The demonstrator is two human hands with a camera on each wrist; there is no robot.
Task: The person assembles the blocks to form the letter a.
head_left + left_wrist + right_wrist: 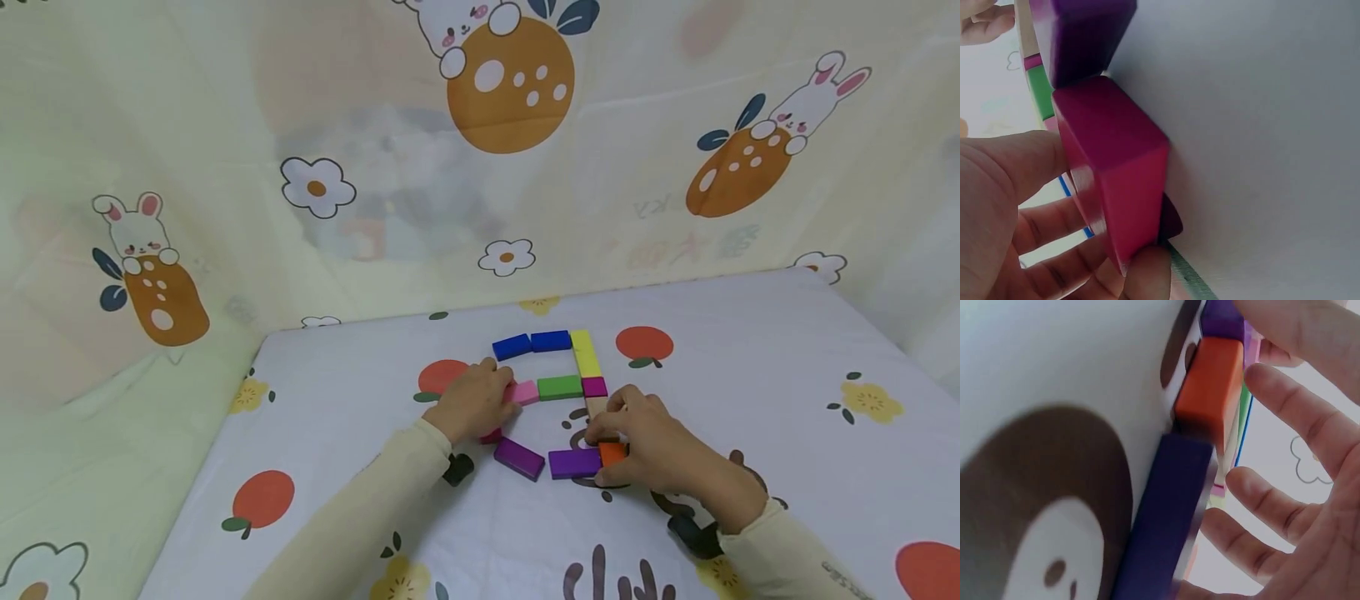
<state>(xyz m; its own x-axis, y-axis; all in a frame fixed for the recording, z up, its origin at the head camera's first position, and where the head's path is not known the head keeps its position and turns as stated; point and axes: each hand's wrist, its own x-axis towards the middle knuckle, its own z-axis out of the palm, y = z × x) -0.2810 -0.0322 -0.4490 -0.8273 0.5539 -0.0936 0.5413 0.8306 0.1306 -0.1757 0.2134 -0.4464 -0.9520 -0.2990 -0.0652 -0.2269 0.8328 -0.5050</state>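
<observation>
Wooden blocks lie on the cloth in a joined outline. My left hand (476, 402) is at the outline's left side, its thumb and a fingertip on a crimson block (1107, 144), gripping it next to a dark purple block (1082, 40). The hand covers most of that block in the head view. At the lower right corner, my right hand (648, 442) spans an orange block (1213, 378) and a dark blue block (1163, 506). Its thumb presses the purple block (574, 463), while its other fingers are extended along the orange and dark blue ones.
Two blue blocks (551, 341) and a yellow block (586, 353) form the far side. A pink block (523, 392), a green block (560, 387), a small magenta block (595, 387) and a tan block (596, 407) run across the middle. A printed curtain (420, 242) hangs behind.
</observation>
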